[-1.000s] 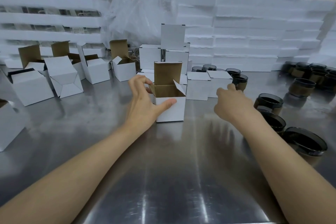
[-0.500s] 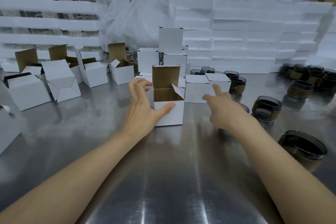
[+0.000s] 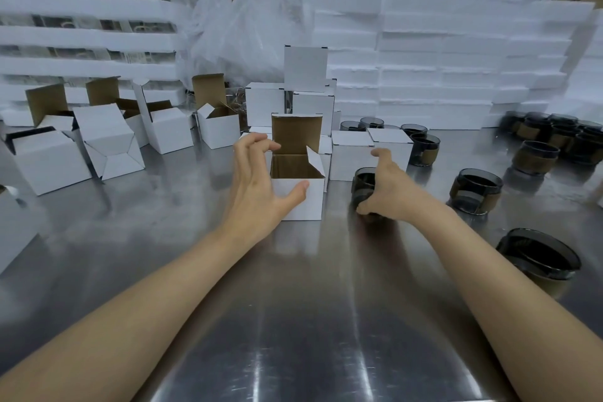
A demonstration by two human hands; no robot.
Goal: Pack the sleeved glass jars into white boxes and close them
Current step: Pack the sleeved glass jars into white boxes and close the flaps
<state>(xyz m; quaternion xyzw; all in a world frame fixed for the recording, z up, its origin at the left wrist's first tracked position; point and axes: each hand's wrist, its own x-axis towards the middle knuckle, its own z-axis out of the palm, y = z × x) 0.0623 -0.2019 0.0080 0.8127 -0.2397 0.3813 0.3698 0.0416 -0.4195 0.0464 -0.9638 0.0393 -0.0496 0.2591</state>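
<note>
Counter (image 3: 293, 320): brushed steel, reflective, streaked with glare along the near edge; both bare forearms reach forward over it. Near right, one dark glass jar with a brown sleeve (image 3: 538, 256) stands upright by the right forearm. Mid-counter, an open white box (image 3: 298, 179) stands upright, brown inner lid flap raised at the back, side flaps out; interior shows brown card, contents of its bottom not visible. Left hand (image 3: 257, 183): grip is wide open around the box's left side, thumb tip touching the white front face, fingers loosely curled above the left flap; contact of those fingers with the flap cannot be told. Right hand (image 3: 388, 189): grip curls over a sleeved jar (image 3: 362, 184) standing on the counter just right of the box, thumb low on its near side, forefinger lifted; the hand covers most of the jar. Further right, another sleeved jar (image 3: 474, 192) stands alone. Behind the open box, closed white boxes (image 3: 350, 157) sit side by side, with a stack of closed boxes (image 3: 305, 85) behind them and several jars beside. Far right, a cluster of sleeved jars (image 3: 554, 137). Left side, open empty-looking white boxes (image 3: 107, 140), some tipped over. Back of the room: stacked white foam slabs (image 3: 440, 52), crumpled clear plastic sheeting (image 3: 241, 19), brown cartons above.
</note>
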